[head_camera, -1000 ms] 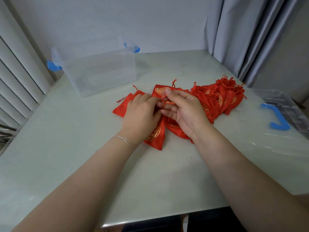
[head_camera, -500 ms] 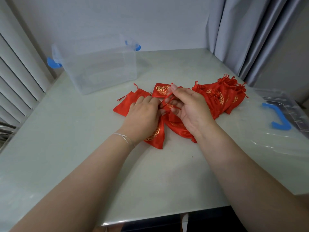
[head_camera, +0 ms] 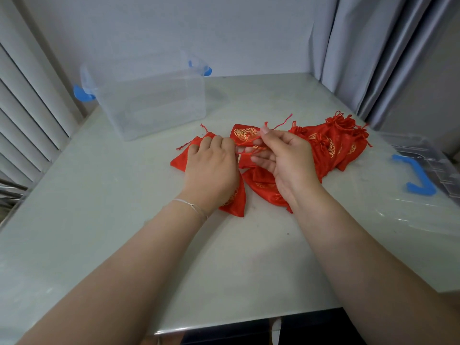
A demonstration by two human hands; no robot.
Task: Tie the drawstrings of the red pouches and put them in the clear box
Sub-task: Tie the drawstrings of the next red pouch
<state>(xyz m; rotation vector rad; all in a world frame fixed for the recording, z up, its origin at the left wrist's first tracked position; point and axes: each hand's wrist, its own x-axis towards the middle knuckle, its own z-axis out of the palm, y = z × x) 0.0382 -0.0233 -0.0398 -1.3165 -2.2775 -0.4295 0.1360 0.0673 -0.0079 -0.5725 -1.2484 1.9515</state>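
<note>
Several red pouches with gold print lie in the middle of the table: loose flat ones (head_camera: 245,134) under my hands and a tied bunch (head_camera: 333,143) to the right. My left hand (head_camera: 211,168) rests on a flat pouch (head_camera: 183,159) and pinches a thin red drawstring (head_camera: 251,143) at its fingertips. My right hand (head_camera: 286,160) is raised a little, palm turned to the left, pinching the same drawstring; its free ends stick up toward the right. The clear box (head_camera: 151,103) with blue handles stands empty at the back left.
A clear lid with a blue handle (head_camera: 415,175) lies at the table's right edge. Grey curtains hang at the back right, white blinds on the left. The pale table (head_camera: 124,220) runs on toward me in front of the pouches.
My right hand has lifted and drawn the drawstring up and to the right, so the cord now stretches between both hands. My left hand has stayed on the pouch.
</note>
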